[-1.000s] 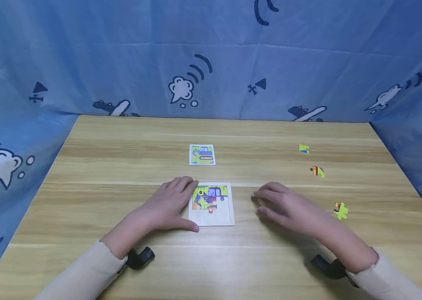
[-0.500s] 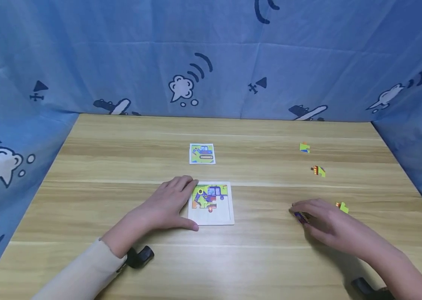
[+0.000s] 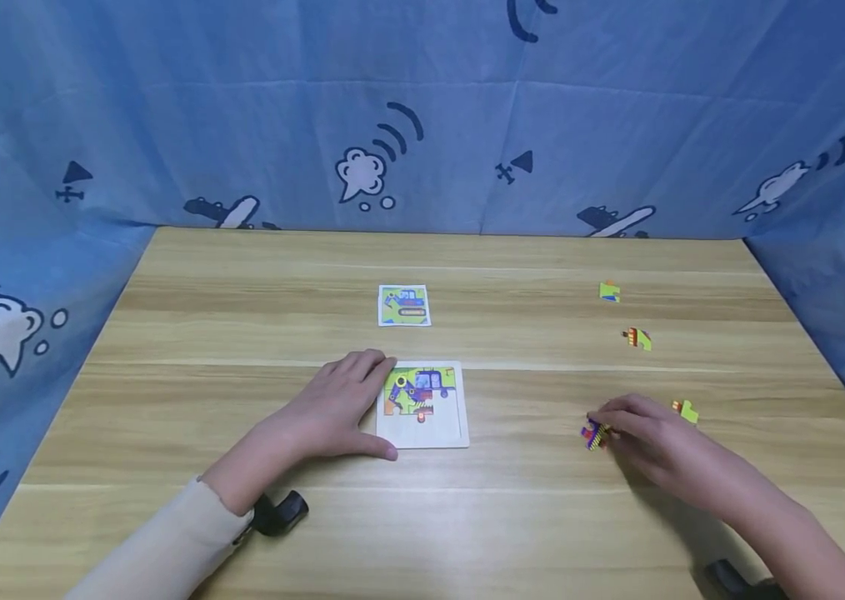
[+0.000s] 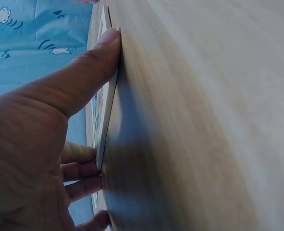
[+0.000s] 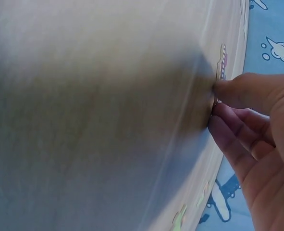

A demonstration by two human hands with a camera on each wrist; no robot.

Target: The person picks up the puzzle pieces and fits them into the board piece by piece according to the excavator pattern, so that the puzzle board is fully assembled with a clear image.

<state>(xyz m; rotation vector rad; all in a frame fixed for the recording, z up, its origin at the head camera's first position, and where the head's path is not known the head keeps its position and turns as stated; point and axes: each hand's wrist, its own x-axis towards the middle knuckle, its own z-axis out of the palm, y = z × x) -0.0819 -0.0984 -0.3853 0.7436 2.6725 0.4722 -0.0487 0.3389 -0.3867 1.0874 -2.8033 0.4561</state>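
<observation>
On the table before me lies a white puzzle tray [image 3: 430,429], partly filled with joined pieces of an excavator picture. My left hand [image 3: 332,408] lies spread along its left side, thumb at the near left corner and fingertips at the far left one. The left wrist view shows that thumb [image 4: 91,67] straight against the tray's edge. To the right, my right hand [image 3: 655,442] pinches a purple, red and yellow-striped puzzle piece [image 3: 593,434] low over the tabletop; whether it touches the wood I cannot tell. The piece [image 5: 222,60] juts out past the thumb in the right wrist view.
Three loose pieces lie at the right: a green-and-blue one [image 3: 609,292], a red-and-green one [image 3: 637,338] and a green one [image 3: 687,412] beside my right hand. A reference picture card [image 3: 403,305] lies beyond the tray. A blue patterned curtain [image 3: 437,125] hangs behind the table [image 3: 280,283].
My right hand has moved right, away from the tray. The striped piece, under its fingers half a second ago, now shows at the fingertips. The left hand has stayed on the tray.
</observation>
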